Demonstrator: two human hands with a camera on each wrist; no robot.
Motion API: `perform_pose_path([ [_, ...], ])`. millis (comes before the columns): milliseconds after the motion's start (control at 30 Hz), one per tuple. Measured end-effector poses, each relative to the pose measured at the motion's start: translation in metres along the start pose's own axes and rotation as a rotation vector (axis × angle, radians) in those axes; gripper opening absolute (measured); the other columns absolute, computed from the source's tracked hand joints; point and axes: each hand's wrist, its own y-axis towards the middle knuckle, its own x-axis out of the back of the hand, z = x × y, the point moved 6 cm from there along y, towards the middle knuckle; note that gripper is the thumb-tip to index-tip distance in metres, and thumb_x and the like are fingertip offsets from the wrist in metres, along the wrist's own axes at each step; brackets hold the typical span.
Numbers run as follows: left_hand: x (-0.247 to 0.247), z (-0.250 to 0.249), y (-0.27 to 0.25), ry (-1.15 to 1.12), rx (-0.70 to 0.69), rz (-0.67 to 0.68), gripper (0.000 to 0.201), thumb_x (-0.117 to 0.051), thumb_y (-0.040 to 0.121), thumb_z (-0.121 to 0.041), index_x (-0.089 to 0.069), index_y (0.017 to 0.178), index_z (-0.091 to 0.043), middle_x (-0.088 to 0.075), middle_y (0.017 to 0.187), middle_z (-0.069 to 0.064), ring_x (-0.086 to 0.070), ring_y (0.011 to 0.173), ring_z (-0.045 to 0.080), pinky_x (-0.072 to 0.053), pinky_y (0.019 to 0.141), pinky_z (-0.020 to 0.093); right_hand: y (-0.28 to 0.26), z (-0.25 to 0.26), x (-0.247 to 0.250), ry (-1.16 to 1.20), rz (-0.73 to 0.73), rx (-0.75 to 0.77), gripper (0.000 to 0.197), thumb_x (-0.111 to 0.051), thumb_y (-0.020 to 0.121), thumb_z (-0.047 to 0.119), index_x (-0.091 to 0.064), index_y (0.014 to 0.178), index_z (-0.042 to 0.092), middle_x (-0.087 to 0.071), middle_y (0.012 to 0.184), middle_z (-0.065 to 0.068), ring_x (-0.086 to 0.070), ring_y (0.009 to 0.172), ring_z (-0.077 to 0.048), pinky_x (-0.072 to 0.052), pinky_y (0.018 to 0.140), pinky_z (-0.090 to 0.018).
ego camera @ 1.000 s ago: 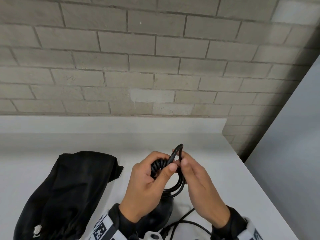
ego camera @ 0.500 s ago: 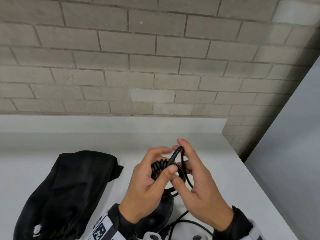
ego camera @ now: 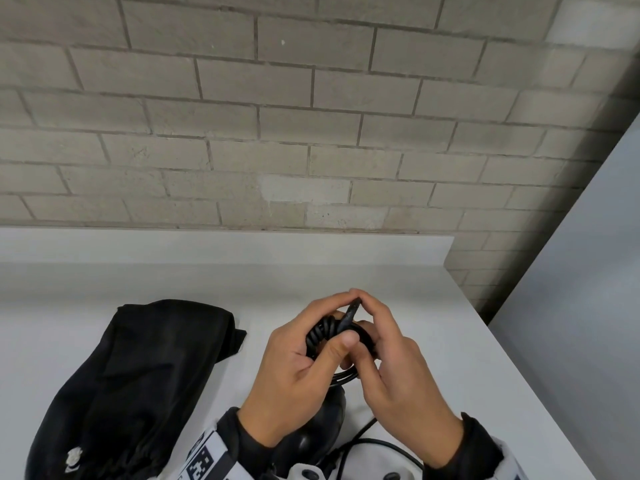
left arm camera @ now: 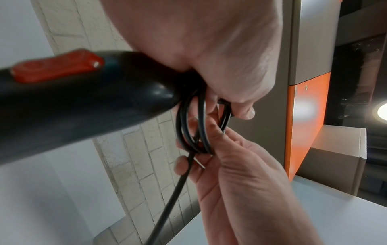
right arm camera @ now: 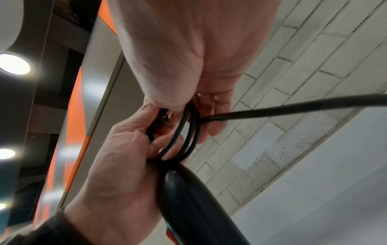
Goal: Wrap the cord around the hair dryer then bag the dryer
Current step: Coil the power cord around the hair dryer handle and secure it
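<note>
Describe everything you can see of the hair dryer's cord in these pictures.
The cord is thin, black and smooth, rubbery by its look. Near the end of the black hair dryer it forms several loose loops, with a ribbed strain-relief section beside them. The left hand grips the dryer's end and the loops; the right hand pinches the cord by the loops. One free length trails down from the loops toward the white counter. Its plug is not clearly visible.

No readable text; the white mark on the bag (ego camera: pixel 131 393) is illegible.
</note>
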Motion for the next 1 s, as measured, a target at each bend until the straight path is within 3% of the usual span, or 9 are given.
perform_pose_path([
  [133,0.004,0.006,0.002,0.094,0.005,-0.037,0.038,-0.058,0.090,-0.052,-0.064,0.124,-0.035,-0.065,0.110,-0.005,-0.066,0.098,0.013,-0.050,0.079,0.011,0.001,0.002,-0.002,0.062,-0.001,-0.079,0.069,-0.047,0.098,0.032,0.003,0.143,0.046,-0.068,0.092,0.016,-0.068,0.082,-0.010,-0.053,0.072,-0.024],
  [200,0.007,0.006,0.004,0.132,0.003,-0.052,0.039,-0.057,0.090,-0.055,-0.065,0.123,-0.035,-0.062,0.117,-0.007,-0.061,0.111,0.013,-0.046,0.088,0.011,0.002,0.005,-0.002,0.066,0.016,-0.110,0.080,-0.051,0.097,0.032,0.013,0.143,0.044,-0.068,0.087,0.018,-0.066,0.075,-0.007,-0.049,0.066,-0.017],
  [400,0.005,0.012,0.003,-0.065,0.101,-0.035,0.031,-0.063,0.090,-0.025,-0.065,0.121,-0.022,-0.074,0.106,-0.005,-0.072,0.097,0.013,-0.055,0.078,0.017,0.004,0.009,-0.003,0.084,0.061,-0.194,0.096,-0.060,0.095,0.025,0.023,0.136,0.049,-0.066,0.082,0.025,-0.063,0.075,-0.001,-0.045,0.068,-0.009],
  [500,0.006,0.012,0.004,-0.111,0.116,-0.113,0.029,-0.064,0.090,-0.028,-0.066,0.118,-0.023,-0.075,0.102,-0.004,-0.071,0.081,0.003,-0.053,0.068,0.013,0.005,0.007,-0.003,0.103,-0.044,-0.169,0.089,-0.068,0.091,0.024,0.001,0.142,0.049,-0.067,0.092,0.019,-0.065,0.083,-0.007,-0.050,0.074,-0.015],
  [567,0.009,0.015,0.004,-0.102,0.121,-0.172,0.026,-0.064,0.091,-0.031,-0.066,0.117,-0.026,-0.075,0.098,-0.003,-0.066,0.066,-0.001,-0.049,0.062,0.011,0.000,0.006,-0.001,0.055,-0.201,-0.080,0.075,-0.076,0.084,0.019,-0.024,0.127,0.052,-0.063,0.103,0.021,-0.065,0.092,-0.009,-0.053,0.074,-0.019],
  [700,0.010,0.017,0.002,-0.033,0.093,-0.220,0.032,-0.062,0.088,-0.046,-0.065,0.118,-0.036,-0.074,0.099,-0.008,-0.071,0.086,0.007,-0.055,0.072,0.017,-0.012,0.014,-0.007,-0.261,-0.374,0.107,0.024,-0.072,0.084,0.018,-0.058,0.098,0.030,-0.058,0.109,0.010,-0.061,0.093,-0.010,-0.056,0.065,-0.026],
  [733,0.009,0.016,0.002,-0.030,0.088,-0.220,0.033,-0.061,0.087,-0.046,-0.064,0.118,-0.035,-0.074,0.101,-0.010,-0.072,0.092,0.008,-0.056,0.074,0.018,-0.012,0.014,-0.010,-0.343,-0.372,0.085,0.013,-0.067,0.087,0.022,-0.065,0.098,0.027,-0.059,0.112,0.006,-0.060,0.094,-0.012,-0.056,0.063,-0.027],
  [867,0.009,0.017,0.001,-0.029,0.074,-0.239,0.030,-0.063,0.090,-0.039,-0.064,0.119,-0.034,-0.074,0.103,-0.011,-0.072,0.093,0.009,-0.056,0.072,0.018,-0.008,0.010,-0.017,-0.581,-0.256,-0.138,0.030,-0.049,0.090,0.044,-0.073,0.104,0.033,-0.066,0.122,0.004,-0.062,0.093,-0.018,-0.054,0.056,-0.028],
  [1000,0.008,0.017,0.001,0.004,0.062,-0.209,0.036,-0.058,0.088,-0.044,-0.063,0.121,-0.034,-0.073,0.110,-0.014,-0.069,0.106,0.008,-0.056,0.085,0.022,-0.005,-0.002,-0.025,-0.373,-0.123,-0.260,0.025,-0.046,0.096,0.040,-0.070,0.095,0.035,-0.055,0.127,0.018,-0.048,0.109,-0.002,-0.053,0.078,-0.026],
])
